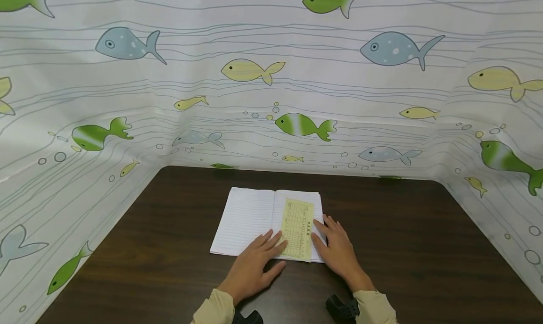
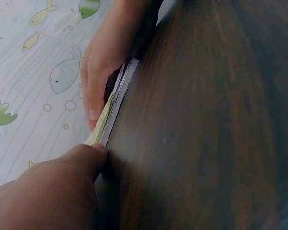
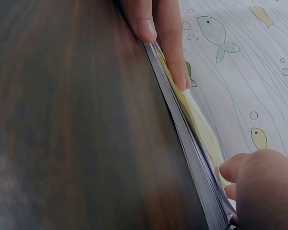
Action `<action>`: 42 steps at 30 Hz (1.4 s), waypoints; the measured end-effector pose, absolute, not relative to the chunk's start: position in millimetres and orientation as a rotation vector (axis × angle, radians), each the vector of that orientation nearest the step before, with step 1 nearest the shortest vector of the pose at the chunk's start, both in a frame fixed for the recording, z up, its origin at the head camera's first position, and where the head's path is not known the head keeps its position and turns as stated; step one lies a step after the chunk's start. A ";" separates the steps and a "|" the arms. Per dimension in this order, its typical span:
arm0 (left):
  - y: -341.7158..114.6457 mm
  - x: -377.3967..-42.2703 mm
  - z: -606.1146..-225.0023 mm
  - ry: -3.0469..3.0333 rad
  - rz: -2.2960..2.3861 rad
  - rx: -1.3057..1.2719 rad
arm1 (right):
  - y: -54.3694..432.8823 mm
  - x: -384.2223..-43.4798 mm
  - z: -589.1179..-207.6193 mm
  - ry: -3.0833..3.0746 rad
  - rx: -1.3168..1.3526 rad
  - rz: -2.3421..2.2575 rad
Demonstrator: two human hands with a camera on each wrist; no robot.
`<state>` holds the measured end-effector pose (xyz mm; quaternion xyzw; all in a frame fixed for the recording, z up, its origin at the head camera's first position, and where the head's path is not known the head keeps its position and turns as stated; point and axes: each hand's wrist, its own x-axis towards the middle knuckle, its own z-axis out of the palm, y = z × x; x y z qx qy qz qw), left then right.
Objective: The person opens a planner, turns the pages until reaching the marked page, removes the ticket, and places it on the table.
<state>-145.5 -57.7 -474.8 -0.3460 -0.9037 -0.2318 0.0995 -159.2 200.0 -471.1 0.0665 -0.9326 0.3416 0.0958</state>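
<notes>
An open notebook (image 1: pixel 250 215) with lined white pages lies on the dark wooden table. On its right page rests a yellow printed slip (image 1: pixel 298 225), lengthwise up the page. My left hand (image 1: pixel 254 266) lies over the notebook's lower edge, fingers extended, with fingertips touching the slip's lower left side. My right hand (image 1: pixel 337 248) is at the notebook's right edge, thumb and fingertips at the slip's right side. From low down, the right wrist view shows the notebook's page edges (image 3: pixel 182 139) with the slip on top. The left wrist view also shows both hands at the notebook's edge.
The table (image 1: pixel 140 234) spreads out on both sides of the notebook. A white sheet (image 1: pixel 254 95) printed with fish stands around the back and sides. Black bands (image 1: pixel 341 309) sit at both wrists, by the beige sleeves (image 1: pixel 375 307).
</notes>
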 end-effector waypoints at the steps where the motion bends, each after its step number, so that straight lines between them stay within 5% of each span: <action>1: -57.5 -145.5 -474.4 -2.674 -0.686 -1.036 | 200.1 -159.3 -471.1 -2.765 0.198 1.013; 23: -54.7 -149.8 -473.0 -2.658 -0.827 -1.114 | 200.3 -159.7 -468.0 -2.810 0.100 1.096; 42: -53.4 -147.6 -473.1 -2.668 -0.851 -1.082 | 202.8 -160.2 -470.7 -2.758 0.293 1.132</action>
